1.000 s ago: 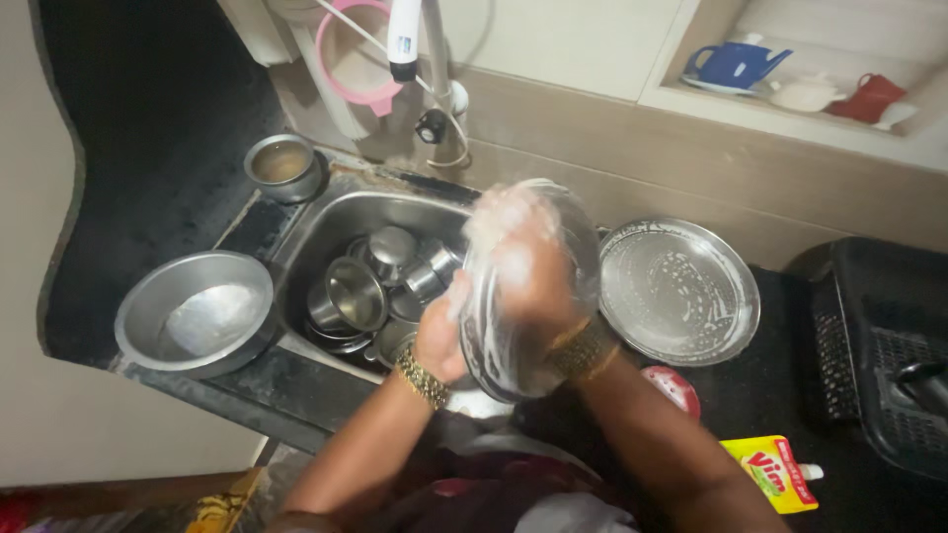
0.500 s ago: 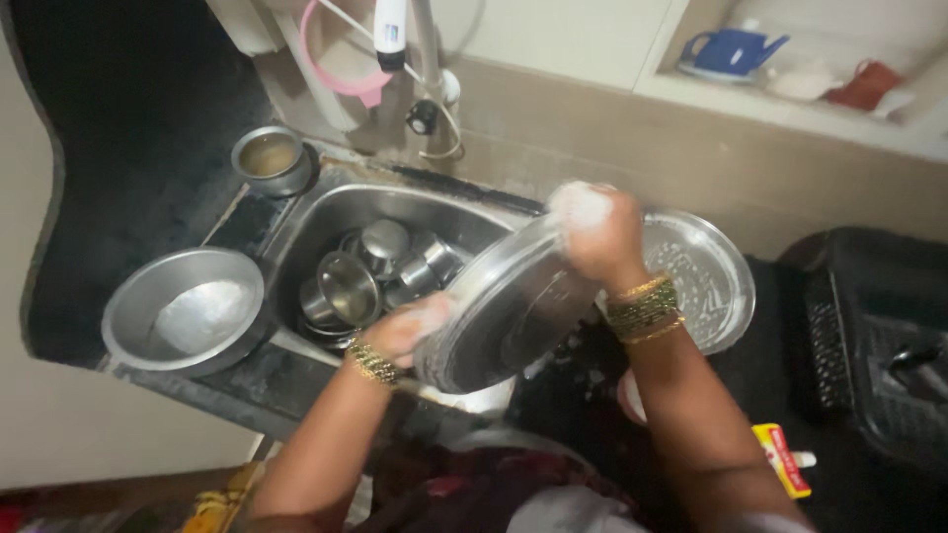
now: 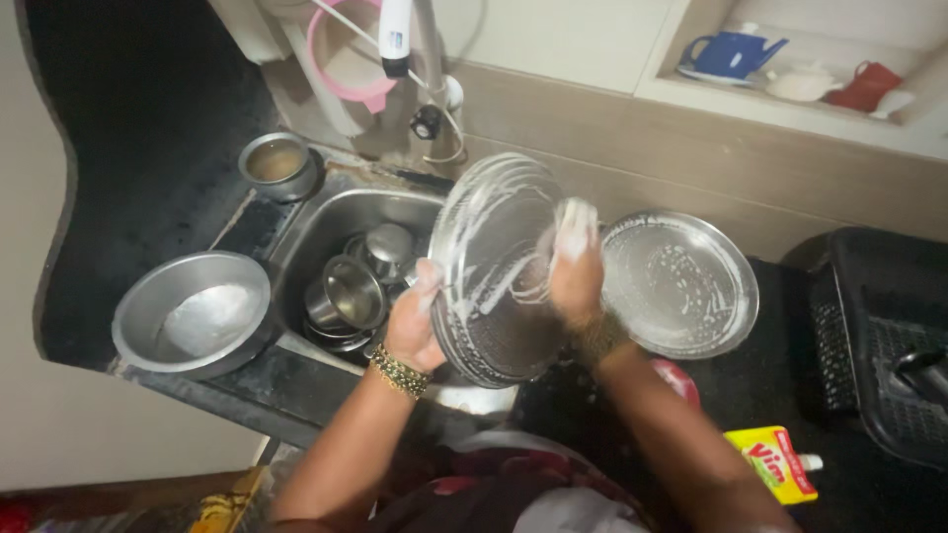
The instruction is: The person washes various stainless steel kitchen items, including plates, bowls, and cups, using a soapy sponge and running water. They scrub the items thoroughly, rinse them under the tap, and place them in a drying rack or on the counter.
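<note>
Head view, left hand (image 3: 413, 326) gripping soapy steel plate (image 3: 494, 266), right hand (image 3: 576, 271) pressing it

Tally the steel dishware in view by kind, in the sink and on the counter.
Steel plates: 2, a soapy plate held by the left hand and rubbed by the right hand, and a plate on the counter.
Large steel bowl: 1.
Small steel pot: 1.
Cups in the sink: at least 2; the pile hides others.
Total: at least 6.

Single head view, looking steeply down — close over sink (image 3: 326, 222) and counter (image 3: 790, 395)
</note>
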